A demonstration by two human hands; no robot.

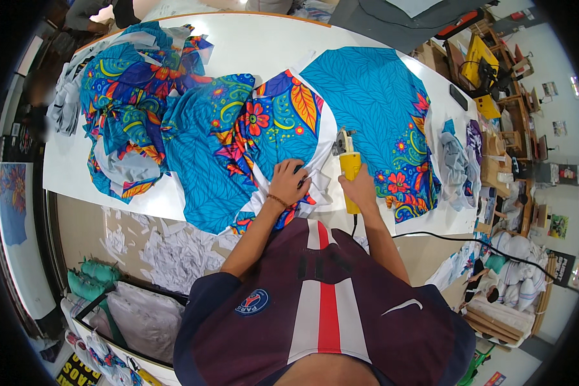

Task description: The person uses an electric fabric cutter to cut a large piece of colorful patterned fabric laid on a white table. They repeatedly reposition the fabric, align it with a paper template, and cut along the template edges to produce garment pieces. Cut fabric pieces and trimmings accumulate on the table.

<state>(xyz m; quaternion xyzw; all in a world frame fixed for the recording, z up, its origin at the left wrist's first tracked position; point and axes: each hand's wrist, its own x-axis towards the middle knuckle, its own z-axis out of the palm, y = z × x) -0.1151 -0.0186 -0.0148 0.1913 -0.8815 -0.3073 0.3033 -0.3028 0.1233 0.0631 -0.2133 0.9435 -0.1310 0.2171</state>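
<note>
A dark maroon jersey with a white-and-red centre stripe (328,309) fills the near foreground, the wearer's forearms reaching from it over a white table (238,32). The right hand (361,190) is clamped around the body of a yellow corded electric fabric cutter (350,168). The cutter's long axis runs almost straight away from the torso, its metal head (344,141) at the far end leaning slightly left. That head sits just right of the curved white margin (329,128) of a floral-print fabric panel (286,125), beside the left edge of a teal leaf-print panel (367,83); whether the blade touches cloth, I cannot tell. The left hand (288,184) rests on the floral panel's near part, left of the cutter and apart from it, fingers bent around or over a small dark object; whether they grip it is unclear.
</note>
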